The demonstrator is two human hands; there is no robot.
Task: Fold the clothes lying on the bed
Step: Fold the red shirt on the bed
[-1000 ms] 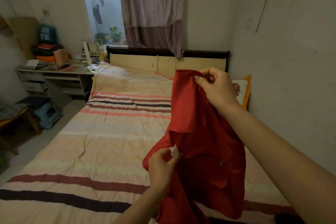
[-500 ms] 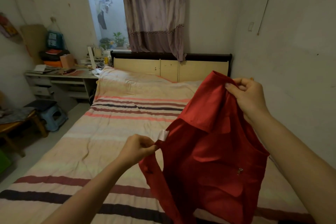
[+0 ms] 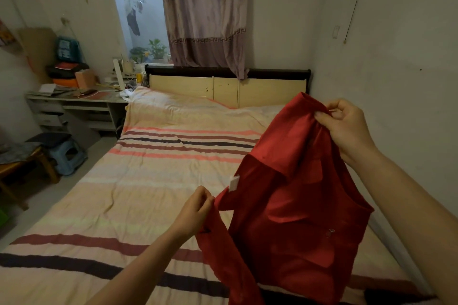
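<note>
The fingers (image 3: pixel 324 116) of the right hand (image 3: pixel 347 129) are curled and pinch a bunched top edge of the red garment (image 3: pixel 292 218), holding it high on the right, near the wall. Lower and to the left, the left hand (image 3: pixel 195 208) pinches another edge of the same garment between thumb and curled fingers, just below a small white label (image 3: pixel 234 182) sewn inside it. Between the two grips the cloth hangs in loose, uneven folds, lifted off the bed (image 3: pixel 148 181), with its lower part trailing toward the striped cover near the foot of the bed. The garment seems to be in the opening-out stage, with no fold made yet. To do this step well, both hands would likely need to find matching points, such as the two shoulder seams or the two ends of a waistband, so that the cloth hangs square; what kind of garment it is cannot be told for sure. Drawing the hands apart until the top edge is taut, then lowering it flat on the wide bare stretch of cover ahead, should give a smooth base for folding. The counter (image 3: pixel 74 99) beside the bed, cluttered with small items, plays no part.
</note>
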